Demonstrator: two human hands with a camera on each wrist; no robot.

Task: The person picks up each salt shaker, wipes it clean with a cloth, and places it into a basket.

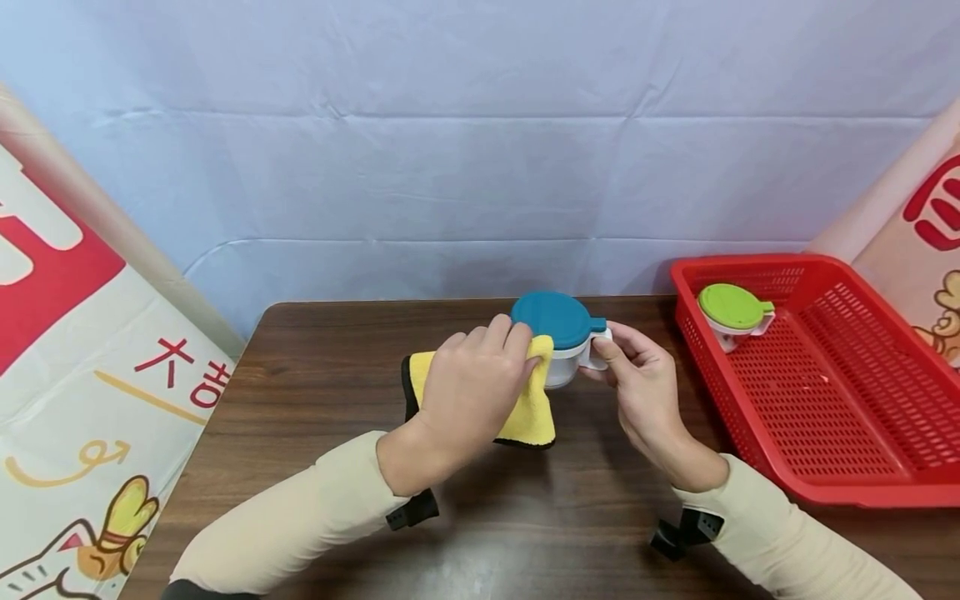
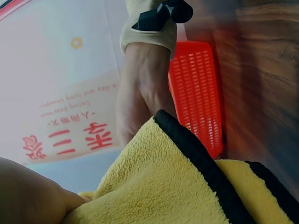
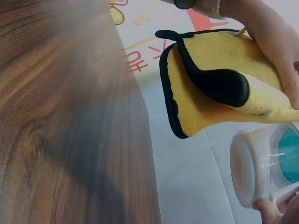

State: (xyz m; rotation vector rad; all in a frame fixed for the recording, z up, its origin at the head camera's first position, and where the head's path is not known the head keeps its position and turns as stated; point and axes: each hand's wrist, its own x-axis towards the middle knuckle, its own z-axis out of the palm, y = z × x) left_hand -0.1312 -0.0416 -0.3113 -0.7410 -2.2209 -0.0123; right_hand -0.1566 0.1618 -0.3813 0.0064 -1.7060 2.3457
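A seasoning jar [image 1: 561,367] with a blue flip lid [image 1: 552,318] and a white side handle [image 1: 597,350] is held up over the back of the table. My right hand [image 1: 647,379] pinches its handle from the right. In the right wrist view the jar's clear body [image 3: 264,161] shows, tilted, its base turned toward the camera. My left hand [image 1: 474,379] grips a yellow cloth [image 1: 531,408] with black edging, bunched at the jar's left side and lid rim. Folds of the cloth [image 2: 154,182] hide the jar in the left wrist view.
At the right of the brown wooden table [image 1: 322,375] stands a red perforated basket [image 1: 787,467]. A similar jar with a green lid [image 1: 731,307] sits in its far left corner. Pale cloth [image 1: 480,167] hangs behind the table, with printed cloth [image 1: 135,400] at the left.
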